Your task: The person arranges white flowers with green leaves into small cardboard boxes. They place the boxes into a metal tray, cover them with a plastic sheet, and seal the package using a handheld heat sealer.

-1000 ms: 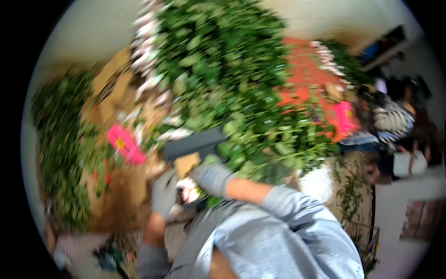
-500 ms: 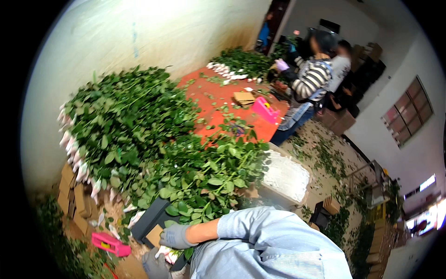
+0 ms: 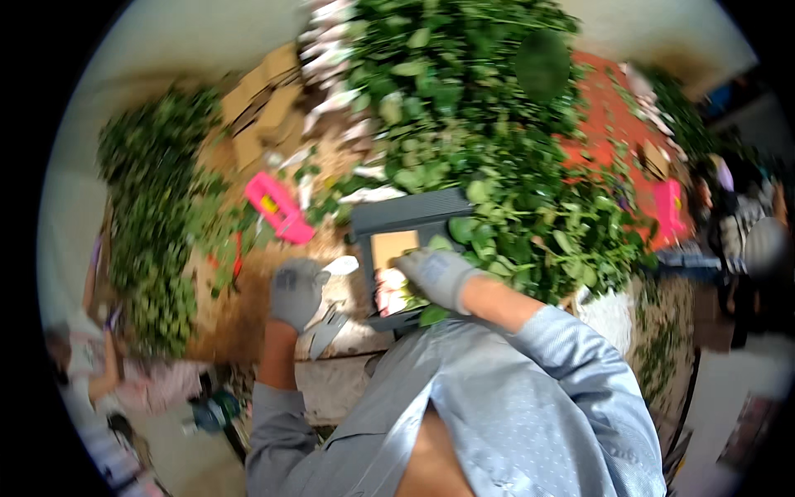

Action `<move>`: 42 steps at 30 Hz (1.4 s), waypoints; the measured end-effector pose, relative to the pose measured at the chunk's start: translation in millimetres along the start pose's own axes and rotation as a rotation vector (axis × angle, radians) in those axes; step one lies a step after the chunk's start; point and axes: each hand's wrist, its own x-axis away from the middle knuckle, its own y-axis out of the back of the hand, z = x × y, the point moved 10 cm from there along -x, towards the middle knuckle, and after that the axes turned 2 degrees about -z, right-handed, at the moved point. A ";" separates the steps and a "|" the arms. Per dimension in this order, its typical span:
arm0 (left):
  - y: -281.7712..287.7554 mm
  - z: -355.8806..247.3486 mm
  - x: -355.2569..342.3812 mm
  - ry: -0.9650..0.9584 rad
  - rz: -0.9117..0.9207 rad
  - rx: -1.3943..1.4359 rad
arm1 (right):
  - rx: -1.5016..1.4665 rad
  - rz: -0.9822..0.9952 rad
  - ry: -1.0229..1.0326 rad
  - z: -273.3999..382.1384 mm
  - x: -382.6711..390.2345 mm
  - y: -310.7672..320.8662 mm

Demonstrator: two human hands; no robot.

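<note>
My right hand (image 3: 439,277), in a grey glove, grips a bunch of leafy green stems (image 3: 497,240) and presses it against a dark grey frame-like device (image 3: 402,217) with a tan panel. Pale pink flower heads (image 3: 389,291) show just left of this hand, inside the frame. My left hand (image 3: 294,290), also in a grey glove, is closed in a fist left of the frame. A pale blade-like tool (image 3: 331,321) sticks out under it. Light blue shirt sleeves cover both arms.
A big heap of leafy stems (image 3: 447,91) fills the top middle, and another pile (image 3: 149,224) lies at the left. A pink plastic object (image 3: 280,207) and cardboard pieces (image 3: 261,116) sit between them. At the right are an orange surface (image 3: 609,116) and seated people (image 3: 737,224).
Half a second ago the view was turned toward the room and the seated people. It has swung back down onto my hands, which stay at the grey frame as before.
</note>
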 end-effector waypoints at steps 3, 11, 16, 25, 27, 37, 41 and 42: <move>55.1 -22.3 19.5 0.027 -0.038 -0.111 | 0.063 -0.026 0.059 13.4 1.6 -5.6; 22.2 -160.4 33.5 -0.178 -0.082 0.160 | 0.201 0.092 0.066 20.9 -2.6 -6.9; 1.8 -154.4 39.3 -0.155 -0.100 0.148 | 0.172 0.055 0.091 15.9 -5.8 -2.7; 10.8 -152.4 44.6 -0.149 -0.158 0.159 | -0.087 -0.200 0.200 22.3 15.7 51.8; 8.4 -153.3 45.4 -0.159 -0.131 0.151 | -0.130 -0.316 0.234 27.6 20.6 72.7; 3.6 -155.8 50.2 -0.178 -0.225 0.121 | -0.227 -0.378 0.248 22.1 29.3 90.6; 5.5 -153.3 51.5 -0.178 -0.202 0.126 | -0.236 -0.414 0.282 31.2 33.9 96.5; 5.9 -152.5 48.8 -0.177 -0.196 0.131 | -0.223 -0.429 0.280 30.8 35.4 100.1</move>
